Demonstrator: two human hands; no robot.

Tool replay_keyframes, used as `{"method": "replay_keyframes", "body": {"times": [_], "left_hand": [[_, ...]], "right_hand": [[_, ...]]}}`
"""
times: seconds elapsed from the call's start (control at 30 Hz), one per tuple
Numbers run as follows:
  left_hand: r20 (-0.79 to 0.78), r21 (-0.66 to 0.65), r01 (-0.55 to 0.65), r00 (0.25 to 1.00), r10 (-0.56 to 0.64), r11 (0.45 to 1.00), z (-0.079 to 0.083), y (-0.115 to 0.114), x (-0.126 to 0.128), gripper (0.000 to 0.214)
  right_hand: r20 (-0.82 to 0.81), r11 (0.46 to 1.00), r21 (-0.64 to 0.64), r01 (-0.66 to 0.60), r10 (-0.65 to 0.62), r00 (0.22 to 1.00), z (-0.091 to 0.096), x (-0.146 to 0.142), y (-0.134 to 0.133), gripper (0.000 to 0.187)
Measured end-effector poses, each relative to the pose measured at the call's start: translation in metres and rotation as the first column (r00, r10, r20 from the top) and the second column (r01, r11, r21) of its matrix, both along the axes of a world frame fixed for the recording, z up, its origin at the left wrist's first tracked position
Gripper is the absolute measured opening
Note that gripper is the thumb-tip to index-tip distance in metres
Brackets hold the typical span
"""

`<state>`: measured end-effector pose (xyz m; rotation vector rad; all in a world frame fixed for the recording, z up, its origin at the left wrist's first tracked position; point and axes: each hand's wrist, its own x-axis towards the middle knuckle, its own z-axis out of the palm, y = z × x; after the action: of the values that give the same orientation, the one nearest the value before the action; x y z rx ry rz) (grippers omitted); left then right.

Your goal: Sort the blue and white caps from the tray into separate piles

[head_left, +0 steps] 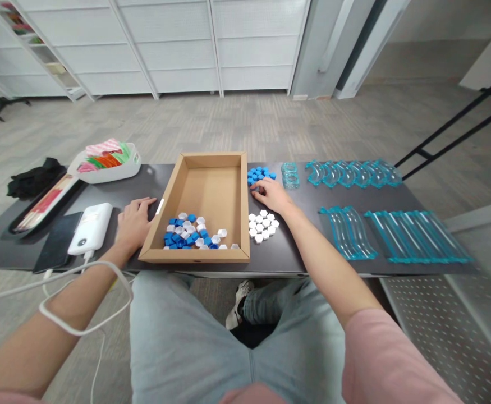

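Note:
My right hand (272, 194) lies at the near edge of a cluster of blue hexagonal pieces (262, 173) on the table. Its fingers are curved, with a gap between thumb and forefinger, and no piece shows in them. Just below it sits a group of white hexagonal pieces (264, 225), packed side by side. My left hand (134, 223) rests on the tabletop, fingers stretched out, beside the left wall of a cardboard box (248, 209). Inside that box, mixed blue and white hexagonal pieces (188, 231) lie loose toward the near end.
Clear teal-edged plastic pieces, curved (348, 233) and straight (417, 237), lie in rows at right. Small teal pieces (290, 175) sit behind. At left are a white basket (114, 175), a black tray (47, 205), a white power bank (90, 229) with a cable, and black cloth (35, 178).

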<state>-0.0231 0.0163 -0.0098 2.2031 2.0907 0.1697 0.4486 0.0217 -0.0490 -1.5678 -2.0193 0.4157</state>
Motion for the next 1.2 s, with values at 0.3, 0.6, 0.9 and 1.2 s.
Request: {"method": "replay_keyframes", "body": {"times": [0.3,0.6,0.9,1.2], "left_hand": [[0.005,-0.023,0.003,1.0,-0.003,1.0,0.002,0.001,0.001,0.068],[-0.019,-0.009,0.012,1.0,-0.012,1.0,-0.002,0.001,0.0,0.069],[0.001,-0.016,0.013,1.0,-0.013,1.0,-0.004,0.0,-0.004,0.071],[0.027,-0.017,0.012,1.0,-0.012,1.0,0.001,0.001,0.0,0.069]], "right_hand": [[0.029,0.989,0.102,0.111,-0.114,0.993,0.012,0.0,-0.016,0.042],[0.284,0.986,0.026,0.166,-0.167,0.944,0.03,-0.022,0.025,0.056],[0.224,0.987,0.019,0.159,-0.159,0.962,0.006,-0.026,0.03,0.051],[0.239,0.985,0.008,0.171,-0.168,0.956,0.012,-0.019,-0.006,0.05]]}}
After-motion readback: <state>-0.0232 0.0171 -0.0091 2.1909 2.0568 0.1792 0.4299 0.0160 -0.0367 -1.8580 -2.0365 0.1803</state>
